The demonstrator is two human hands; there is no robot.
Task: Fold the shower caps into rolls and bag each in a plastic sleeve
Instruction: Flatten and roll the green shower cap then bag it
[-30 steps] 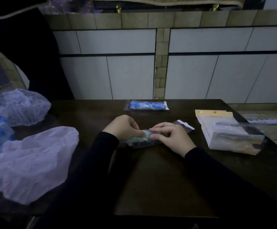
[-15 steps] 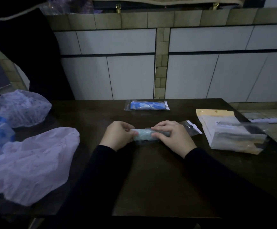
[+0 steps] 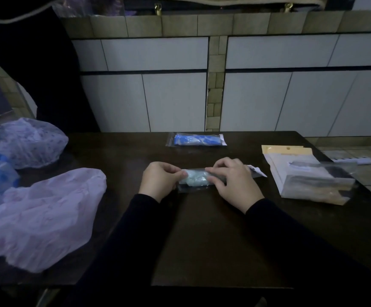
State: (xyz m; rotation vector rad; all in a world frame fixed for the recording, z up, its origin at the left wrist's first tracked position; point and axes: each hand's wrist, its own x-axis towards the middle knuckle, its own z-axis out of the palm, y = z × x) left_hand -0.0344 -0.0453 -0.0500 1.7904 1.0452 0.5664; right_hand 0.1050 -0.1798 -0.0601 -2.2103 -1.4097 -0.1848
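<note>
Pale green is the roll you're working: a rolled pale green shower cap (image 3: 195, 177) lying on the dark wooden table (image 3: 202, 240), long axis running left to right, partly inside its clear plastic sleeve (image 3: 204, 188). Your left hand (image 3: 161, 179) pinches the roll's left end, and your right hand (image 3: 233, 180) grips the sleeve around the right part. The sleeve's white flap end (image 3: 256, 170) pokes out past your right hand, so I'd guess the roll goes further rightward, pushed from the left.
</note>
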